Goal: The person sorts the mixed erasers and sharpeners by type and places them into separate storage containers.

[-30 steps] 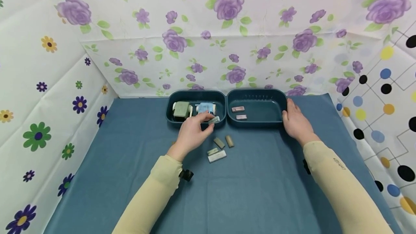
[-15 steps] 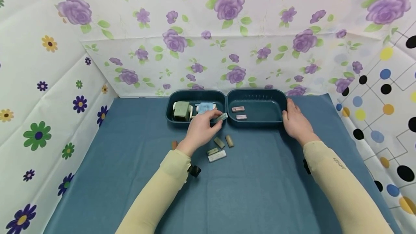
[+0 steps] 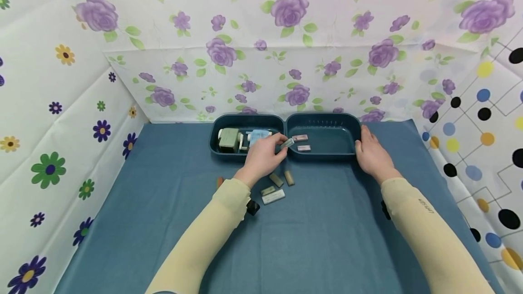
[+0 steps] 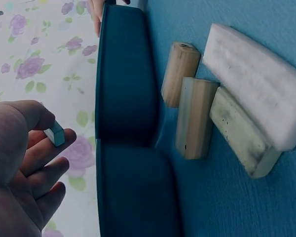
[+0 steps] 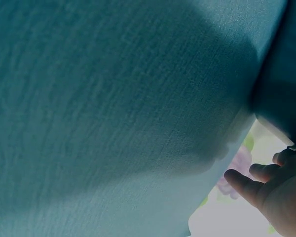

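Observation:
Between thumb and fingertips my left hand (image 3: pixel 263 155) pinches a small pale blue-green eraser (image 3: pixel 288 142), held above where the two dark teal trays meet. In the left wrist view, one end of this eraser (image 4: pixel 56 134) shows at the fingertips. The right tray (image 3: pixel 333 155) holds two pink erasers (image 3: pixel 300 138) at its left side. Against that tray's right end rests my right hand (image 3: pixel 373 154), fingers straight along the outer wall. The left tray (image 3: pixel 216 118) contains a green crank pencil sharpener (image 3: pixel 229 139) and a blue one (image 3: pixel 259 135), partly hidden by my left hand.
On the blue cloth before the trays lie a white eraser (image 3: pixel 273 197), a small greenish eraser (image 3: pixel 267 190) and two brownish ones (image 3: pixel 289 178). An orange-brown piece (image 3: pixel 219 182) shows beside my left sleeve. A flowered sheet (image 3: pixel 261 67) rises behind the trays.
My left hand has moved right with the pinched eraser, from over the left tray to the junction of the trays. My right hand has stayed at the right tray's end.

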Available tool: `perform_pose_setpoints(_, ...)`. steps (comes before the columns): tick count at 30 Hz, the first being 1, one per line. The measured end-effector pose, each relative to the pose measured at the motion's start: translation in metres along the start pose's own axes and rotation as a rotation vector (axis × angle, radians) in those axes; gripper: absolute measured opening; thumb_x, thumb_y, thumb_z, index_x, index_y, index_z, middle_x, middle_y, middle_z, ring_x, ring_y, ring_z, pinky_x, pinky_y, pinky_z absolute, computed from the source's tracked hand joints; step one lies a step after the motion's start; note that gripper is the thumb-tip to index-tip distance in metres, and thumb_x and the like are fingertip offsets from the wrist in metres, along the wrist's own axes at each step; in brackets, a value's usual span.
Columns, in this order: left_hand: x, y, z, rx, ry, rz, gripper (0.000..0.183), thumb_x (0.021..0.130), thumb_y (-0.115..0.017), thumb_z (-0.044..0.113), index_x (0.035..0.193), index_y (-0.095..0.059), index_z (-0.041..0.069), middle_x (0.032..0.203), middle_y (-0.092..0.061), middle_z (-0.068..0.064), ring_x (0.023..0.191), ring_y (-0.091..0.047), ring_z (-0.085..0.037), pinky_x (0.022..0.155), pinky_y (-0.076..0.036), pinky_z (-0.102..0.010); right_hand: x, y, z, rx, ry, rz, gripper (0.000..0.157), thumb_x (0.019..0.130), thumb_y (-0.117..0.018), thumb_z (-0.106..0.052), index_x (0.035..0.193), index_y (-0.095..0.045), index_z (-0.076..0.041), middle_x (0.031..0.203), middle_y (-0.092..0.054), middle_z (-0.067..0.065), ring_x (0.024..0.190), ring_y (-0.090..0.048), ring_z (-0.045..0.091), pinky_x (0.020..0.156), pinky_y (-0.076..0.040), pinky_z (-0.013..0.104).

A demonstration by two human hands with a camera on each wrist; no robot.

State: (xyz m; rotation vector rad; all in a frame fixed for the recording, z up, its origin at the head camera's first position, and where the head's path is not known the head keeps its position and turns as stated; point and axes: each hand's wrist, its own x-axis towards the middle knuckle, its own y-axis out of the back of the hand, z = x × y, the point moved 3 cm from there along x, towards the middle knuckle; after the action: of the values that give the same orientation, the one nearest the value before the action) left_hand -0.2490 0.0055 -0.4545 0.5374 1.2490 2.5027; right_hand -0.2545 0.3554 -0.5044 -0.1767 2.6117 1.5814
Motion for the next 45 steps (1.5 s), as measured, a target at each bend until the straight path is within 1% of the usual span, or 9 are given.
perform_pose_setpoints(13,0.022,-0.013,0.009,0.064,-0.033,0.005,0.026,0.11,-0.065,0.023,0.134,-0.07,0.016,0.116,-0.077,-0.001,0.048,-0.049,-0.013,0.049,-0.043,-0.033,-0.002,0.002,0.003,0.001,0.0,0.017,0.072,0.116,-0.012,-0.046,0.169,0.013,-0.004,0.177,0.008,0.025,0.159,-0.004,0.054,0.123,-0.015,0.073)
perform_pose_setpoints(15,0.026,-0.014,0.011,0.079,-0.046,0.012,0.026,0.11,-0.065,0.023,0.135,-0.07,0.016,0.114,-0.077,-0.001,0.048,-0.05,-0.012,0.06,-0.053,-0.034,-0.002,0.003,0.004,-0.001,0.0,0.016,0.072,0.116,-0.011,-0.046,0.169,0.014,-0.004,0.177,0.008,0.024,0.159,-0.004,0.054,0.123,-0.014,0.073)
perform_pose_setpoints(17,0.029,-0.016,0.013,0.091,-0.06,0.013,0.026,0.11,-0.064,0.023,0.135,-0.07,0.015,0.11,-0.078,0.0,0.049,-0.051,-0.01,0.082,-0.06,-0.036,-0.002,0.003,0.004,-0.003,-0.001,0.018,0.072,0.116,-0.012,-0.045,0.169,0.013,-0.004,0.177,0.008,0.025,0.159,-0.004,0.054,0.123,-0.014,0.073)
perform_pose_setpoints(20,0.034,-0.019,0.015,0.113,-0.072,0.011,0.025,0.11,-0.063,0.023,0.134,-0.071,0.015,0.11,-0.077,0.001,0.052,-0.053,-0.007,0.115,-0.049,-0.039,-0.001,0.002,0.005,-0.004,-0.001,0.013,0.071,0.117,-0.013,-0.044,0.169,0.013,-0.004,0.177,0.008,0.024,0.159,-0.003,0.054,0.123,-0.014,0.072)
perform_pose_setpoints(22,0.036,-0.022,0.016,0.116,-0.073,0.008,0.025,0.11,-0.064,0.022,0.133,-0.071,0.015,0.113,-0.076,0.0,0.055,-0.055,-0.007,0.123,-0.04,-0.039,0.0,0.002,0.005,-0.004,0.0,0.013,0.071,0.117,-0.014,-0.044,0.169,0.013,-0.004,0.177,0.008,0.024,0.159,-0.003,0.054,0.124,-0.013,0.072)
perform_pose_setpoints(26,0.043,-0.028,0.018,0.144,-0.069,0.001,0.024,0.11,-0.065,0.021,0.131,-0.071,0.014,0.121,-0.074,-0.003,0.07,-0.067,-0.013,0.124,-0.038,-0.039,0.001,0.001,0.005,-0.002,-0.001,0.02,0.071,0.117,-0.015,-0.043,0.17,0.013,-0.005,0.177,0.007,0.023,0.159,-0.004,0.053,0.124,-0.014,0.072)
perform_pose_setpoints(29,0.049,-0.033,0.019,0.194,-0.058,-0.014,0.024,0.11,-0.064,0.022,0.132,-0.072,0.015,0.127,-0.074,-0.003,0.098,-0.075,-0.018,0.123,-0.039,-0.039,0.001,0.0,0.005,-0.004,-0.003,0.022,0.07,0.118,-0.017,-0.041,0.17,0.012,-0.005,0.177,0.007,0.023,0.16,-0.004,0.053,0.124,-0.014,0.072)
perform_pose_setpoints(34,0.061,-0.04,0.021,0.292,-0.051,-0.056,0.025,0.112,-0.061,0.023,0.133,-0.072,0.016,0.131,-0.074,-0.003,0.136,-0.062,-0.02,0.126,-0.034,-0.038,0.001,0.0,0.003,-0.007,-0.001,0.026,0.07,0.118,-0.018,-0.04,0.17,0.011,-0.004,0.177,0.005,0.024,0.159,-0.005,0.053,0.124,-0.014,0.071)
perform_pose_setpoints(45,0.083,-0.054,0.023,0.434,0.015,-0.151,0.029,0.113,-0.058,0.024,0.138,-0.069,0.016,0.131,-0.074,-0.002,0.142,-0.056,-0.02,0.128,-0.03,-0.041,0.002,-0.001,0.001,0.008,0.006,0.017,0.069,0.118,-0.021,-0.036,0.17,0.01,-0.004,0.177,0.006,0.023,0.16,-0.005,0.052,0.124,-0.014,0.072)
